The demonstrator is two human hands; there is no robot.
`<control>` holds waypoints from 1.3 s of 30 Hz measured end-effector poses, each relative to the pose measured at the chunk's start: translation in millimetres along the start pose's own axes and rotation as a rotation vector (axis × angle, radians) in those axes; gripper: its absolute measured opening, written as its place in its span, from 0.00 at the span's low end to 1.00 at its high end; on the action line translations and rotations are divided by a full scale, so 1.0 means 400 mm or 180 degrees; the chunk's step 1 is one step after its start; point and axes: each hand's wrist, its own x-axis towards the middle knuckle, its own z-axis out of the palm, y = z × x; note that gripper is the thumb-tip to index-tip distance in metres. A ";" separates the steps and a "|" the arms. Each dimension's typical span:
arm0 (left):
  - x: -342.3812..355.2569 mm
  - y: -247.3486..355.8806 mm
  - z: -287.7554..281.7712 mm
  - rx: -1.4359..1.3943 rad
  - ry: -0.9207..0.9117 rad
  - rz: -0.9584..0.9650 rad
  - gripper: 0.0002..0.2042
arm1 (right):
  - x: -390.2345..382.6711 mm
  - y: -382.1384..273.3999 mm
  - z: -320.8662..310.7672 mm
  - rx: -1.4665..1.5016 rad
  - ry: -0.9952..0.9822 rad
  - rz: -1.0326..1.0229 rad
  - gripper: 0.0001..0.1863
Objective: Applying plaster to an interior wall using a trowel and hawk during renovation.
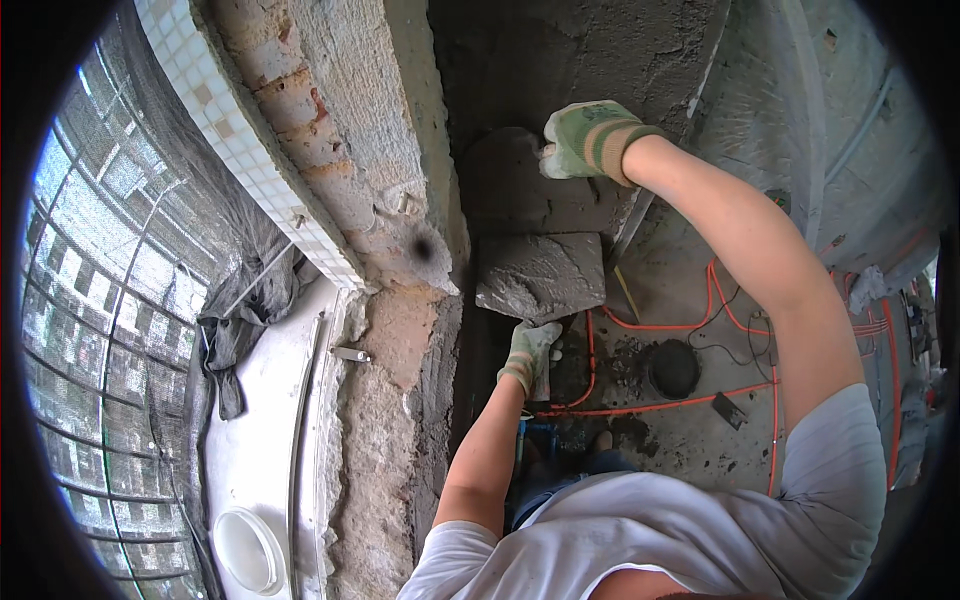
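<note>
My left hand (530, 352), in a pale work glove with green and tan bands, is closed under a mortar board (587, 262). Wet grey mortar (535, 280) lies spread over its top. Higher up and to the right, my gloved right hand (590, 140) is closed in a fist around the handle of a trowel (508, 175). Its grey blade lies against the dark, freshly coated wall (590, 55) and blends with it, so its edges are hard to make out. The handle is mostly hidden by my fingers.
Orange pipes (660, 404) run across the floor, with a round dark bucket (673, 368) among them. A blue crate (540, 437) stands near my feet. At left are a rough brick edge (400, 340), a white bucket (243, 550) and dark netting (150, 230).
</note>
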 end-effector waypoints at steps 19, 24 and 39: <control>-0.022 0.016 0.003 0.0065 -0.0199 0.0408 0.08 | -0.087 0.048 0.060 0.0322 0.0337 0.0245 0.19; -0.032 0.018 0.013 -0.0089 -0.0187 0.0422 0.07 | -0.029 0.080 -0.043 0.0304 0.0556 0.0231 0.24; -0.060 0.032 0.003 0.0077 -0.0165 0.0232 0.09 | -0.076 0.218 -0.288 0.1519 0.1394 0.0448 0.21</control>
